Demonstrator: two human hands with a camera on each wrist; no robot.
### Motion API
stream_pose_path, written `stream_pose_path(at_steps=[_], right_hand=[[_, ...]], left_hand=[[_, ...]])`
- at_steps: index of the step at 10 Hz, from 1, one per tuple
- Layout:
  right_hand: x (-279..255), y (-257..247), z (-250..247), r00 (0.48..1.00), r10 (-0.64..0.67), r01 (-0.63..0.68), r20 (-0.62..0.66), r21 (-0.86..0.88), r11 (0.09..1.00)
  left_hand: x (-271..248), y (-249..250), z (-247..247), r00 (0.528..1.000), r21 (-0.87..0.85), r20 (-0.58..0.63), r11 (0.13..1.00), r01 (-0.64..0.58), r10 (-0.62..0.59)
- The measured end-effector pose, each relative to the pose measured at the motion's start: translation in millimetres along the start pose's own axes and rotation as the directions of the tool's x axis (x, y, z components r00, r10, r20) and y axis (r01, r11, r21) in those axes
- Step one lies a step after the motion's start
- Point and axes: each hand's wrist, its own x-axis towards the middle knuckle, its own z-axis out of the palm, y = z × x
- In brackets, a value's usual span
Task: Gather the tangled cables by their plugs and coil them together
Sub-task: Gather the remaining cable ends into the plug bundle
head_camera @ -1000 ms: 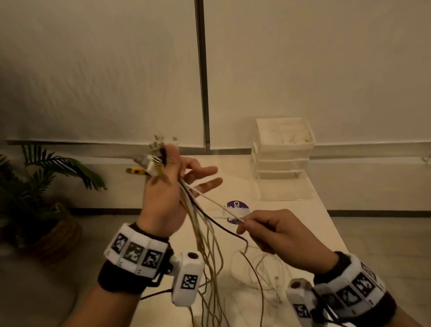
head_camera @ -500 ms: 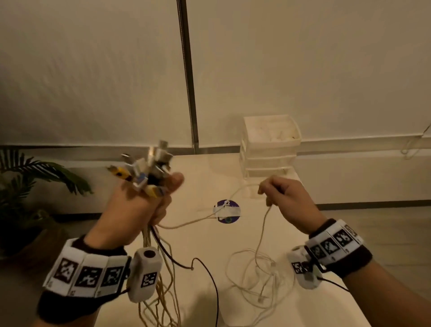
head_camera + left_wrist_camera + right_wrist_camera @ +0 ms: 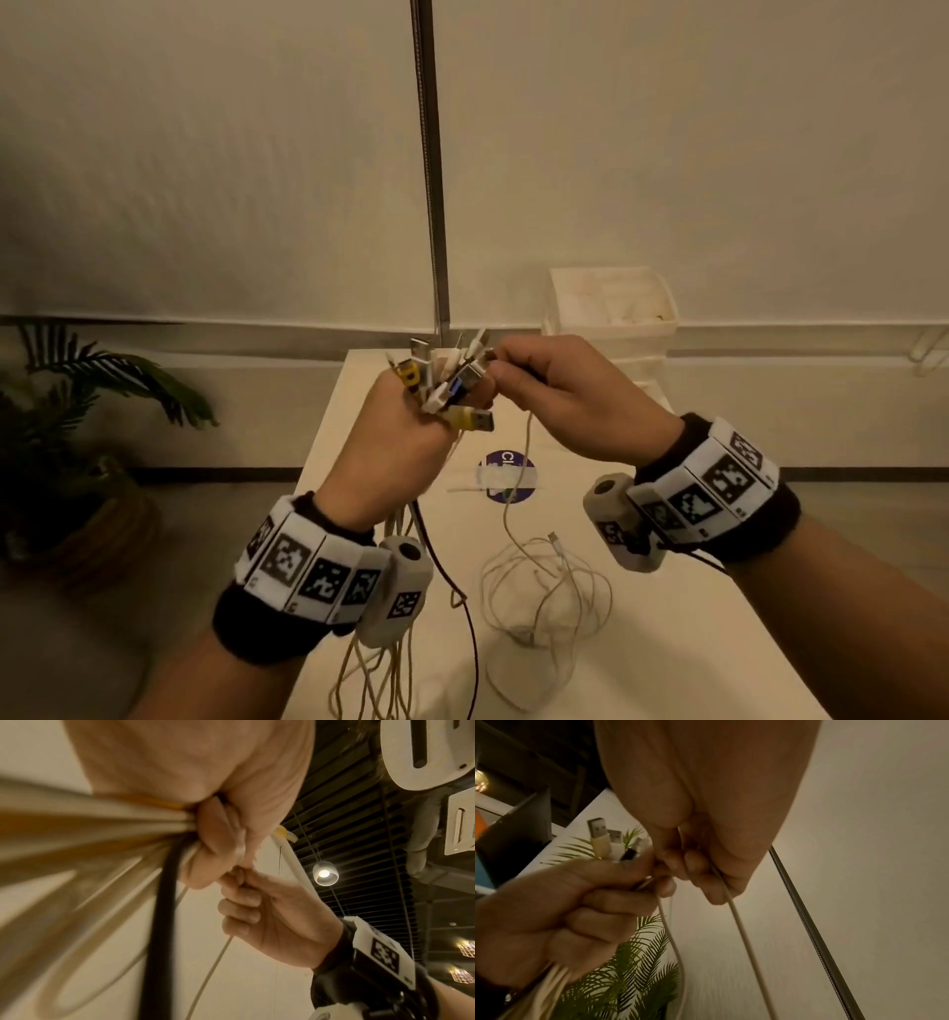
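My left hand (image 3: 395,442) is raised over the white table (image 3: 693,642) and grips a bundle of cables (image 3: 390,663) just below their plugs (image 3: 447,380), which stick up in a cluster: white, yellow, black and metal USB ends. The bundle hangs down past my left wrist. My right hand (image 3: 560,395) is pressed against the plug cluster and pinches a white cable (image 3: 513,514) that drops to a loose tangle on the table (image 3: 544,591). The right wrist view shows this white cable (image 3: 741,933) running out under my curled right fingers (image 3: 700,874) beside the left fist (image 3: 559,914).
A white stack of drawers (image 3: 611,318) stands at the table's far right. A round purple sticker (image 3: 506,475) lies mid-table. A potted palm (image 3: 67,437) stands on the floor to the left. A metal strip (image 3: 431,169) runs down the wall behind.
My right hand has swung left from out over the table and brought the white cable's end up to the plugs in my left hand. The left fist stayed raised.
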Motion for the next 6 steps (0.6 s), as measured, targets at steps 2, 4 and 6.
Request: stream_pose_path(at_steps=[2, 4, 6], right_hand=[[-18.8, 28.6, -9.7, 0.992, 0.102, -0.107, 0.073, 0.07, 0.992], [-37.4, 96.3, 1.5, 0.954, 0.3, -0.301, 0.024, 0.052, 0.952], [-6.9, 101.1, 3.2, 0.926, 0.289, -0.265, -0.243, 0.128, 0.956]], left_hand=[[8.7, -19.6, -31.5, 0.973, -0.228, -0.206, 0.972, 0.06, -0.108], [32.5, -25.5, -93.3, 0.817, -0.455, -0.518, 0.89, -0.014, -0.252], [15.6, -40.6, -62.5, 0.806, 0.025, -0.581, 0.992, -0.122, 0.114]])
